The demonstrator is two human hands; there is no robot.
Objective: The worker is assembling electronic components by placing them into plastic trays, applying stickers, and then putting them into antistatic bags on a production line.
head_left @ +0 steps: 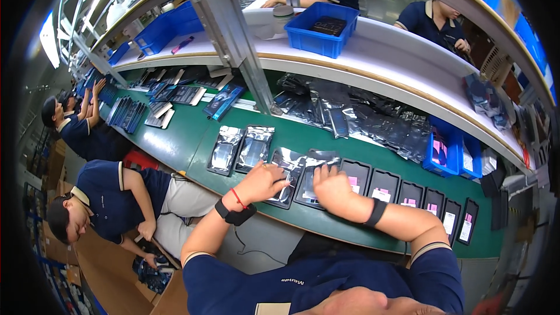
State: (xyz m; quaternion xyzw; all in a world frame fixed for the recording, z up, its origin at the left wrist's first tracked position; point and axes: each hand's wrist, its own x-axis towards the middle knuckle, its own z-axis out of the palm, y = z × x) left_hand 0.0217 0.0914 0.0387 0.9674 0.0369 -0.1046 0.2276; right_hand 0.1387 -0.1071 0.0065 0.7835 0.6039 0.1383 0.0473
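My left hand (261, 183) rests on a black tray that carries a clear-and-silver pouch (290, 162). Its fingers lie fairly flat across the near part of the pouch. Beside it, my right hand (336, 189) has its fingertips spread on another glossy pouch (324, 157), lying over the neighbouring black tray. Both palms hide part of what is beneath them. Two more trays bear silver-topped pouches, the left pouch (226, 147) and the right pouch (255, 147). Rightward runs a row of open black trays (364, 170) holding pink and white pieces.
Behind the row, many dark plastic pouches (379, 125) are heaped beneath a white shelf (396, 76). Blue bins (438, 166) stand at the right, and a metal post (233, 35) rises ahead. A seated co-worker (119, 198) is close on my left, beside a cardboard box (105, 262).
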